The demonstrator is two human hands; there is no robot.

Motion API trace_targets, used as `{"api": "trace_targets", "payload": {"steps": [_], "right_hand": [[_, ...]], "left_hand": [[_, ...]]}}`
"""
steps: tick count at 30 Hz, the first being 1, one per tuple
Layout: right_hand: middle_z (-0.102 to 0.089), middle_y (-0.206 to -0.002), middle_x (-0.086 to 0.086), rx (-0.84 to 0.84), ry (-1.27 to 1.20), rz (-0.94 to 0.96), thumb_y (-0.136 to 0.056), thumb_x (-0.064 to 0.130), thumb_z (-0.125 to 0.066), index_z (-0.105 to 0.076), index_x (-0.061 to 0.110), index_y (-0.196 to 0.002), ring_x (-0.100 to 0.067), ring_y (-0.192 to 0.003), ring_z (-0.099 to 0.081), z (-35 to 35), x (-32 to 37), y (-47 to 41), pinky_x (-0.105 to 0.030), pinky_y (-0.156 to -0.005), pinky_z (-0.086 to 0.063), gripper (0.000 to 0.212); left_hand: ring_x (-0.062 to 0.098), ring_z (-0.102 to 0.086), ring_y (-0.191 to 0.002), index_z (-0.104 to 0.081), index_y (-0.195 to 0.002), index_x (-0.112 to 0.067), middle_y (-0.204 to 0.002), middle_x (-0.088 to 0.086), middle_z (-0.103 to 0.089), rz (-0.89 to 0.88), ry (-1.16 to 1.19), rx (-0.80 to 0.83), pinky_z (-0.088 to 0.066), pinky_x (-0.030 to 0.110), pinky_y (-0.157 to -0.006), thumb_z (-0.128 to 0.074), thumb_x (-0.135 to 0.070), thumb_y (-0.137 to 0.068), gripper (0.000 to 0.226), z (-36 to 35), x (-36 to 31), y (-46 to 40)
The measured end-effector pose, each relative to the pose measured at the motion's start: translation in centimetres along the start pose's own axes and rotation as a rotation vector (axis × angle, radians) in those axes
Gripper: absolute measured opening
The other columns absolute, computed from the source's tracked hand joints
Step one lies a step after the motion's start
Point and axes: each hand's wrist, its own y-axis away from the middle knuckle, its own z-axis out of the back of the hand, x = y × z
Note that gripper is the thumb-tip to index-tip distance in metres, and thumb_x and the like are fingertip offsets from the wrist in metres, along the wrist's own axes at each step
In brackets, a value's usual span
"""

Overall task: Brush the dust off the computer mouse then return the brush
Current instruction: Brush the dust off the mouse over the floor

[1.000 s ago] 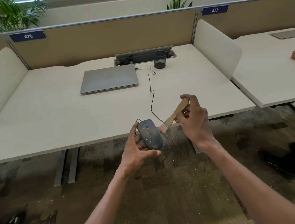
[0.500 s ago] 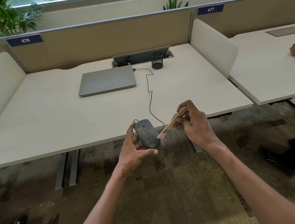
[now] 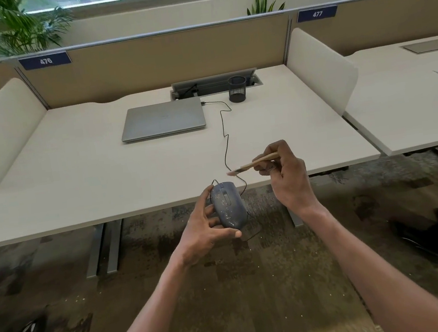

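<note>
My forearms enter from the lower edge, cut off above the elbows. My left hand holds the computer mouse just off the near edge of the bench, over the mottled carpet; thumb below and fingers along its left side form the grip, and the mouse's underside is hidden. The mouse is an oval, blue-grey shell flecked with pale dust, with a scroll wheel slot near its front. Its thin black cable loops under the hand, then winds across the bench toward the laptop. My right hand pinches the brush by its light wooden handle; the pale bristles point left, blurred, above and apart from the mouse. The bench top is smooth and off-white. The closed laptop is flat grey; beside it stands a black mesh pen cup, contents not discernible. At the far right edge, another person's hand is mostly cropped.
</note>
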Motion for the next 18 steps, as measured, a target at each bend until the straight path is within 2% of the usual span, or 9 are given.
{"api": "trace_targets", "payload": {"steps": [4, 8, 11, 13, 14, 16, 18], "right_hand": [[-0.073, -0.094, -0.004, 0.088, 0.087, 0.052, -0.096, -0.009, -0.053, -0.053, 0.023, -0.107, -0.011, -0.087, -0.073, 0.2, -0.1, 0.2, -0.031, -0.077, -0.063, 0.034], [-0.073, -0.094, -0.004, 0.135, 0.108, 0.045, -0.095, -0.008, -0.055, -0.053, 0.030, -0.102, -0.010, -0.084, -0.072, 0.8, 0.0, 0.3, -0.027, -0.074, -0.061, 0.040], [-0.073, -0.096, -0.002, 0.199, 0.113, 0.005, -0.090, -0.014, -0.051, -0.052, 0.038, -0.097, -0.004, -0.086, -0.069, 1.6, 0.1, 0.3, -0.018, -0.073, -0.058, 0.052], [-0.073, -0.096, -0.002, 0.256, 0.093, -0.025, -0.087, -0.016, -0.049, -0.053, 0.041, -0.092, -0.001, -0.088, -0.068, 2.2, 0.1, 0.2, -0.015, -0.074, -0.055, 0.057], [-0.073, -0.096, -0.002, 0.286, 0.085, -0.035, -0.086, -0.017, -0.048, -0.053, 0.042, -0.090, 0.000, -0.089, -0.067, 2.5, 0.1, 0.2, -0.015, -0.075, -0.054, 0.059], [-0.074, -0.096, -0.003, 0.345, 0.082, -0.054, -0.086, -0.017, -0.047, -0.054, 0.045, -0.087, -0.001, -0.088, -0.066, 3.0, 0.0, 0.2, -0.018, -0.075, -0.052, 0.062], [-0.073, -0.095, -0.004, 0.399, 0.086, -0.075, -0.086, -0.017, -0.046, -0.055, 0.044, -0.087, -0.005, -0.086, -0.065, 3.3, -0.1, 0.3, -0.030, -0.077, -0.056, 0.062]], "left_hand": [[-0.007, -0.068, -0.104, -0.025, -0.140, -0.063, -0.155, 0.011, -0.044, -0.009, 0.021, -0.026, -0.056, 0.018, -0.082, -0.103, -0.040, -0.042, 0.128, 0.1, -0.2, -0.1], [-0.010, -0.068, -0.100, -0.024, -0.151, -0.049, -0.154, 0.011, -0.044, -0.006, 0.041, -0.069, -0.056, 0.017, -0.081, -0.102, -0.046, -0.037, 0.139, 0.4, -0.3, -0.3], [0.004, -0.069, -0.106, -0.023, -0.153, -0.047, -0.154, 0.014, -0.045, -0.008, 0.042, -0.090, -0.059, 0.030, -0.090, -0.103, -0.045, -0.035, 0.142, 0.6, -0.5, -0.3], [0.015, -0.068, -0.114, -0.023, -0.153, -0.046, -0.153, 0.015, -0.046, -0.006, 0.045, -0.097, -0.057, 0.043, -0.098, -0.103, -0.045, -0.035, 0.142, 0.6, -0.5, -0.2], [0.016, -0.068, -0.115, -0.023, -0.153, -0.046, -0.153, 0.015, -0.046, -0.006, 0.041, -0.098, -0.056, 0.044, -0.099, -0.103, -0.045, -0.035, 0.143, 0.7, -0.5, -0.2], [0.010, -0.067, -0.111, -0.022, -0.153, -0.046, -0.153, 0.014, -0.045, -0.006, 0.028, -0.097, -0.057, 0.039, -0.097, -0.103, -0.046, -0.035, 0.143, 0.7, -0.4, -0.1], [0.004, -0.066, -0.108, -0.021, -0.154, -0.045, -0.154, 0.013, -0.045, -0.005, 0.026, -0.097, -0.057, 0.032, -0.094, -0.102, -0.048, -0.034, 0.144, 0.9, -0.3, -0.1]]}}
